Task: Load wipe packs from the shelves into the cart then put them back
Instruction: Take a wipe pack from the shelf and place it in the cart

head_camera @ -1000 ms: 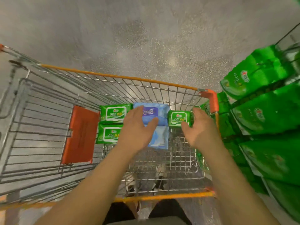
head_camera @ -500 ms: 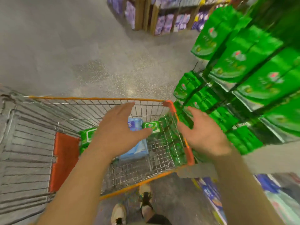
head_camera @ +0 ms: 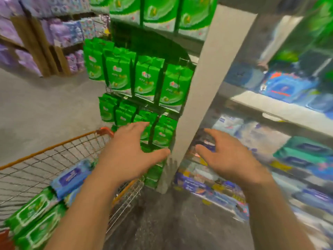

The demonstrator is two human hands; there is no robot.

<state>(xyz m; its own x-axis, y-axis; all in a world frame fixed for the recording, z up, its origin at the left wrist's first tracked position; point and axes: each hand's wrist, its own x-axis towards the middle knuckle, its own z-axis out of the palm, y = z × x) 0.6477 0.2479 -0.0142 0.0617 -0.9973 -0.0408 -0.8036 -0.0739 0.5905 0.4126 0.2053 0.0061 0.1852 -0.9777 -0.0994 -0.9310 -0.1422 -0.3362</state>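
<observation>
Both hands are raised in front of the shelving, empty. The left hand point(head_camera: 129, 152) has its fingers extended and spread, thumb pointing right, and grips nothing; it sits over the near right corner of the cart point(head_camera: 54, 147) and in front of the hanging green packs point(head_camera: 147, 82). The right hand point(head_camera: 227, 157) is likewise spread with relaxed fingers and holds nothing; it sits in front of the lower shelf bay to the right of the grey upright post point(head_camera: 203, 91).

The wire cart with its orange rim stands at lower left. Inside it lie wipe packs: a blue pack point(head_camera: 71, 175) near the left forearm, and two green packs point(head_camera: 34, 219) beside it toward the bottom-left corner, lying flat against each other.

To the right of the post, the shelves point(head_camera: 273, 107) carry blue, white and teal packs; motion blur makes their labels unreadable, and they are probably also wipe packs. Purple packages point(head_camera: 59, 31) fill a wooden rack at upper left, across the grey floor point(head_camera: 45, 109).
</observation>
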